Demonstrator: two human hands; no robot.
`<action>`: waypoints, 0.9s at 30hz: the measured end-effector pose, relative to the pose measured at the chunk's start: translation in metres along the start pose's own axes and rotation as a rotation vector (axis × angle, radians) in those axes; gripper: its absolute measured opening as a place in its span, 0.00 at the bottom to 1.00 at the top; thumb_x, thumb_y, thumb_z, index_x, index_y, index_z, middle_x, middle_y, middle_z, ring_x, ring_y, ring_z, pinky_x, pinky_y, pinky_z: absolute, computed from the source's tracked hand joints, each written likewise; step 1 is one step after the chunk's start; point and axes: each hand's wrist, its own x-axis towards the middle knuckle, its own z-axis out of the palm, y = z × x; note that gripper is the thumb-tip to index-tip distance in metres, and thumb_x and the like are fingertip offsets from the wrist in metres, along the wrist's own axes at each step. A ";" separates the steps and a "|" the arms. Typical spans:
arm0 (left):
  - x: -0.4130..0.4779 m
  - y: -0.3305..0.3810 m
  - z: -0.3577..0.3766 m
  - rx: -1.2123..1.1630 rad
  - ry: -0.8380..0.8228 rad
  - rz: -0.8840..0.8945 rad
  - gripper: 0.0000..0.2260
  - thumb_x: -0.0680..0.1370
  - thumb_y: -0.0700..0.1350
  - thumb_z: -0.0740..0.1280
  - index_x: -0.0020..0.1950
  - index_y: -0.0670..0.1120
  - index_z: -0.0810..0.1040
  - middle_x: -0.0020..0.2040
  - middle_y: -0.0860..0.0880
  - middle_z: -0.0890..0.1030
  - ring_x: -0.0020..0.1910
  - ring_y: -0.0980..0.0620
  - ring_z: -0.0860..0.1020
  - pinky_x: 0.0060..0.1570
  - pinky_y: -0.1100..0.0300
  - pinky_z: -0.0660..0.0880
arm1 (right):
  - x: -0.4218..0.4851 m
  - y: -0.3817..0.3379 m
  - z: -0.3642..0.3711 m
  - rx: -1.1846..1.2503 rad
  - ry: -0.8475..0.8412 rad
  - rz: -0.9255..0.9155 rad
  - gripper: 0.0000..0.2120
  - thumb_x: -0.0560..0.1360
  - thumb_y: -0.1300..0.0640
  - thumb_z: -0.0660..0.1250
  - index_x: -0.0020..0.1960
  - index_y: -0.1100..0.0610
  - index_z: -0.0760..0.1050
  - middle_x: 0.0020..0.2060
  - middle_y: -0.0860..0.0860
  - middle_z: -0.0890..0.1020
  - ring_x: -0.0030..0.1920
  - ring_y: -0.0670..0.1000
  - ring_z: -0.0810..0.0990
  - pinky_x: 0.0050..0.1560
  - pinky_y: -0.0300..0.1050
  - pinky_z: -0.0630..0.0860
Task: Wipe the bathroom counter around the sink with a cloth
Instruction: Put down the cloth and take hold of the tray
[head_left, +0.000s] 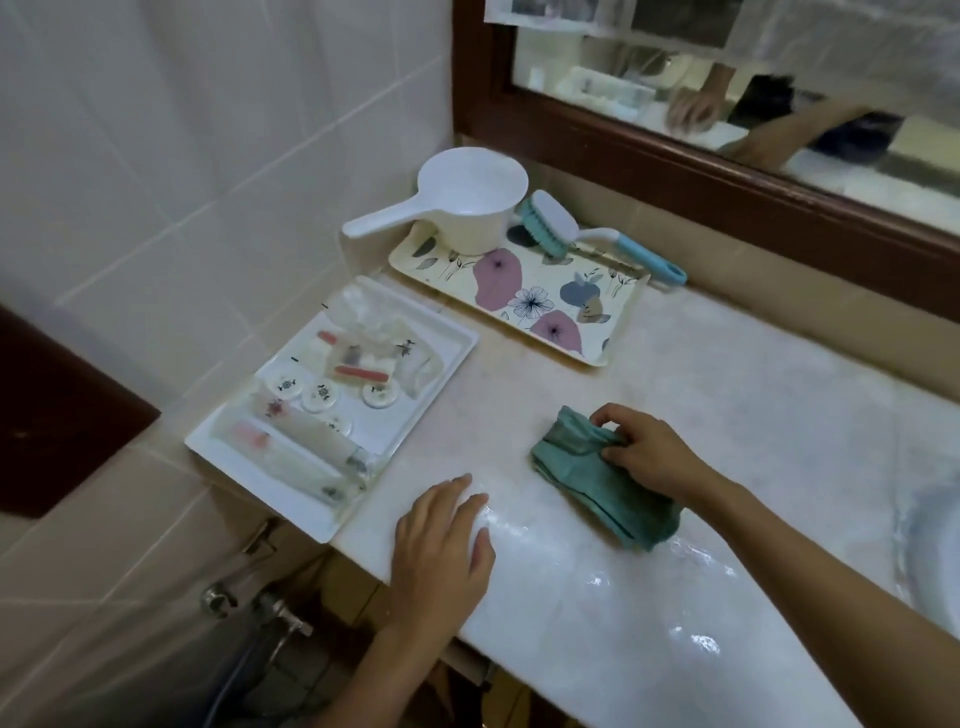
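Wiping looks partly done: right hand (654, 452) pinches folded teal cloth (597, 496) near white sink (930, 551); left hand (441, 540) (fingers flat, together) presses wet pale marble counter (727, 410).

A folded teal cloth (587, 488) lies on the pale marble counter (727, 395), its far end pinched by the right hand (649, 452). Left of the cloth, the left hand (441, 540) rests flat (fingers straight) at the counter's front edge. Beyond the cloth sit a white rectangular plastic tray (467, 338) and a flower-printed tray (519, 291); to its right is the white sink basin (930, 551).
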 end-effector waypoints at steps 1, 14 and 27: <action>0.000 -0.001 0.000 -0.004 0.000 -0.004 0.15 0.75 0.49 0.63 0.59 0.49 0.81 0.66 0.51 0.77 0.62 0.51 0.73 0.54 0.54 0.74 | 0.002 0.003 0.002 -0.078 0.042 0.008 0.13 0.76 0.60 0.64 0.53 0.41 0.72 0.47 0.53 0.81 0.46 0.54 0.77 0.46 0.47 0.74; 0.001 0.006 -0.002 0.009 -0.017 -0.038 0.16 0.74 0.50 0.62 0.59 0.50 0.81 0.65 0.52 0.77 0.60 0.53 0.72 0.55 0.56 0.72 | 0.009 0.019 0.030 -0.628 0.439 -0.045 0.19 0.73 0.59 0.61 0.63 0.54 0.70 0.54 0.56 0.73 0.53 0.59 0.68 0.47 0.52 0.64; -0.001 -0.028 -0.089 -0.602 0.485 -0.924 0.13 0.77 0.37 0.66 0.43 0.56 0.78 0.47 0.52 0.80 0.46 0.51 0.78 0.42 0.57 0.73 | 0.058 -0.109 0.064 -0.244 0.270 -0.457 0.19 0.76 0.60 0.61 0.67 0.57 0.70 0.62 0.54 0.72 0.62 0.56 0.68 0.58 0.50 0.69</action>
